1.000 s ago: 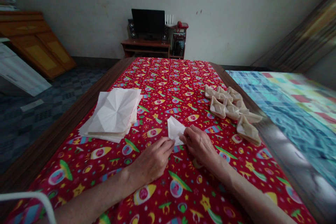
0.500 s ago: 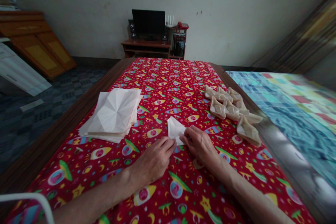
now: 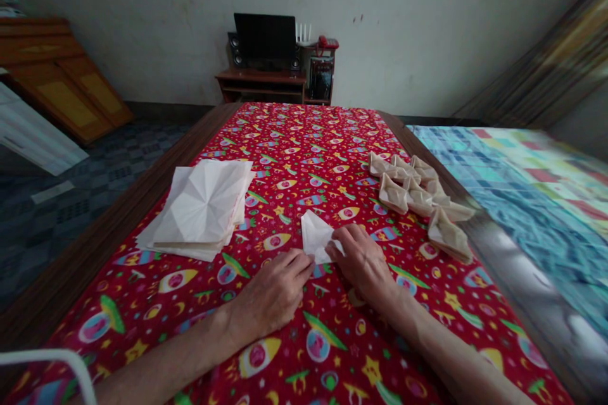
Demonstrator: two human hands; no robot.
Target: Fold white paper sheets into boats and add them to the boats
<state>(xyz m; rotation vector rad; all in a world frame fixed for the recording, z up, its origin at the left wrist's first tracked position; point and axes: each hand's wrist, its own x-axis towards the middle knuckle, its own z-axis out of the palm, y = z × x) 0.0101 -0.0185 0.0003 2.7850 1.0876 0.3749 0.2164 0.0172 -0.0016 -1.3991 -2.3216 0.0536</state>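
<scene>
A small folded sheet of white paper (image 3: 314, 233) lies on the red patterned cloth in front of me, its pointed end facing away. My left hand (image 3: 281, 285) rests on the cloth with its fingers together, the tips closed on the paper's near left corner. On the right side, my right hand (image 3: 361, 261) has curled fingers and thumb on the paper's edge, covering part of it. Left of my hands is a stack of creased white paper sheets (image 3: 204, 205). Several folded paper boat-like shapes (image 3: 420, 199) sit to the right.
The red cloth (image 3: 313, 145) covers a dark wooden table (image 3: 61, 278). A white curved tube (image 3: 78, 367) shows at the near left. Beyond stands a desk (image 3: 261, 82) with a monitor (image 3: 265, 38). A bed (image 3: 532, 190) is on the right, a wooden cabinet (image 3: 71, 85) on the left.
Both hands stay at the folded paper. The right hand's fingers have lifted and shifted slightly along its edge. The view has turned a little.
</scene>
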